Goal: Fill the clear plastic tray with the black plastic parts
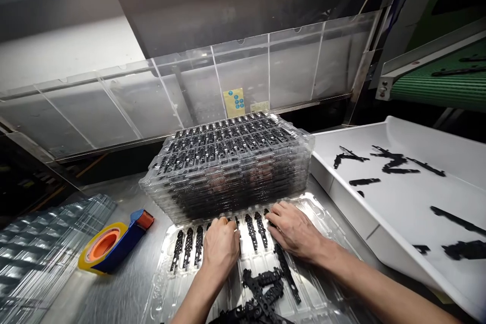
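Note:
A clear plastic tray (pixel 159 283) lies on the metal table below me, its upper row holding several narrow black plastic parts (pixel 188 249). Over the middle of that row, my left hand (pixel 220 244) is closed with fingers curled down; what they grip is hidden. To its right, my right hand (pixel 294 229) pinches the end of a black plastic part at the row. A longer black strip (pixel 287 274) slants across the tray beneath my right hand. Loose black parts (pixel 261 296) lie in a heap on the tray nearer to me.
Behind the tray rises a stack of filled clear trays (pixel 228 177). A tape dispenser (pixel 108 248) and empty clear trays (pixel 49 253) are on the left. At right stands a white bin (pixel 341 202) with scattered black parts, below a green conveyor belt (pixel 440 81).

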A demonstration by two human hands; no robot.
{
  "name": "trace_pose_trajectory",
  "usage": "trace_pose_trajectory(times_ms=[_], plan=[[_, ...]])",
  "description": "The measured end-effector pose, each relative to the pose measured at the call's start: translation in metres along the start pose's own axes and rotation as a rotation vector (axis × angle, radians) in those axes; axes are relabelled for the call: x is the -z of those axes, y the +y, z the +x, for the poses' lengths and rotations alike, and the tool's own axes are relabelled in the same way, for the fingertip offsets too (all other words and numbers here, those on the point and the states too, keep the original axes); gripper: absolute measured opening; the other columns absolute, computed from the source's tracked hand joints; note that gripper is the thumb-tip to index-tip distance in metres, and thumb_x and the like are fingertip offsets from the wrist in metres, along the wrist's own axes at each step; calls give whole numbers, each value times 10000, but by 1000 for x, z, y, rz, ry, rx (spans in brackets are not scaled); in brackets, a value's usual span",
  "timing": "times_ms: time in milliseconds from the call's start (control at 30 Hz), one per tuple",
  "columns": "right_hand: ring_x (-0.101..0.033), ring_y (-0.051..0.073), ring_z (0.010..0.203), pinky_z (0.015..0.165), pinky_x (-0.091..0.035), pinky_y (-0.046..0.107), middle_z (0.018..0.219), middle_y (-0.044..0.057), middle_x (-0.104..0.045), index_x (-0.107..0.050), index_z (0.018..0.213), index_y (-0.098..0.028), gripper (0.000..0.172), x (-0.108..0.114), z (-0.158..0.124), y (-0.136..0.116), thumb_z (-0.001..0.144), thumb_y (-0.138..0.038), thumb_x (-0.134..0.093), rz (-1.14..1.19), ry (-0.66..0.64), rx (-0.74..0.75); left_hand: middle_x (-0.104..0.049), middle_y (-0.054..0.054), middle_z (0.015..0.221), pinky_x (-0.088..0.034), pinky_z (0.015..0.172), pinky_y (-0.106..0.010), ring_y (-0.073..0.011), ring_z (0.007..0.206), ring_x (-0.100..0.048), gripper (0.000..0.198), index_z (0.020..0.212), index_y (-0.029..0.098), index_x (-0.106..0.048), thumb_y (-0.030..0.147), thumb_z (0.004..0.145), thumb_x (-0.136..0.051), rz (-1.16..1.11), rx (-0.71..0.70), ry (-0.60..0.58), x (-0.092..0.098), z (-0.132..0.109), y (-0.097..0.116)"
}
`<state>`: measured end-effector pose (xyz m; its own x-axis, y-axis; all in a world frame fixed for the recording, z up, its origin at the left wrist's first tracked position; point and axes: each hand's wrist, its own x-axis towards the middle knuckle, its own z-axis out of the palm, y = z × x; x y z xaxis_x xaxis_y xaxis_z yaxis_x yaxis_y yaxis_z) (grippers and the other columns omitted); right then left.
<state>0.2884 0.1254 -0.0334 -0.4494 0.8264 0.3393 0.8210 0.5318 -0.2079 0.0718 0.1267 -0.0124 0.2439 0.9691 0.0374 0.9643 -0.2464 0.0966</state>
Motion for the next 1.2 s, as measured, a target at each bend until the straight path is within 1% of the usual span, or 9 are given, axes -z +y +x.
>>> trace_pose_trajectory(times_ms=[233,367,633,767,867,933,1000,1100,1200], plan=[[-453,182,784,701,-399,319,841,34,-541,-591,813,-182,111,-7,0,1,893,-188,-516,21,-14,-17,-598,-34,935,-401,749,-300,-201,904,-518,127,889,204,-624,223,857,-502,-16,0,16,-10,2,12],[-463,171,789,686,-414,293,847,31,-541,-609,916,-184,103,-8,-1,5,889,-155,-513,41,-4,-32,-584,-45,965,-399,754,-305,-207,910,-509,218,1018,207,-596,182,828,-493,9,8,27,-10,2,14],[-466,190,810,705,-425,319,877,45,-549,-625,962,-183,123,-8,0,6,883,-167,-533,44,4,-66,-576,-75,950,-390,757,-351,-235,911,-508,185,867,193,-623,203,864,-438,67,-2,37,-10,5,18],[-495,189,832,718,-443,319,896,51,-569,-633,973,-180,131,3,-1,5,891,-170,-531,63,-25,-80,-589,-71,951,-414,762,-350,-244,916,-520,187,940,204,-649,222,857,-482,33,10,10,0,5,12],[-539,158,737,656,-458,289,824,34,-595,-651,861,-186,125,17,-11,-4,902,-194,-533,95,-87,-100,-590,-71,967,-434,747,-326,-220,898,-533,247,1060,194,-628,214,900,-441,-4,12,-9,14,-13,8],[-543,131,596,555,-443,260,719,24,-602,-650,745,-184,201,28,-21,-17,903,-256,-548,103,-167,-150,-601,-52,971,-446,713,-295,-191,859,-550,236,1059,217,-634,206,900,-461,-61,6,-92,21,-32,10],[-574,157,563,517,-430,273,680,42,-620,-648,685,-178,266,37,-29,-32,879,-347,-582,64,-307,-211,-616,-29,997,-449,746,-307,-202,897,-556,223,1023,252,-654,202,814,-595,-120,-33,-264,23,-52,16],[-639,249,708,595,-453,329,786,97,-665,-663,755,-161,252,45,-34,-52,838,-392,-605,5,-510,-269,-611,-30,1051,-423,825,-341,-247,1009,-527,356,1008,257,-652,180,663,-686,-161,-55,-467,20,-68,27],[-635,258,784,681,-459,351,851,110,-664,-650,799,-151,230,48,-34,-59,859,-339,-531,54,-523,-321,-596,-49,1072,-405,838,-336,-245,1020,-522,380,1038,238,-630,169,664,-630,-191,-2,-514,18,-70,34]])
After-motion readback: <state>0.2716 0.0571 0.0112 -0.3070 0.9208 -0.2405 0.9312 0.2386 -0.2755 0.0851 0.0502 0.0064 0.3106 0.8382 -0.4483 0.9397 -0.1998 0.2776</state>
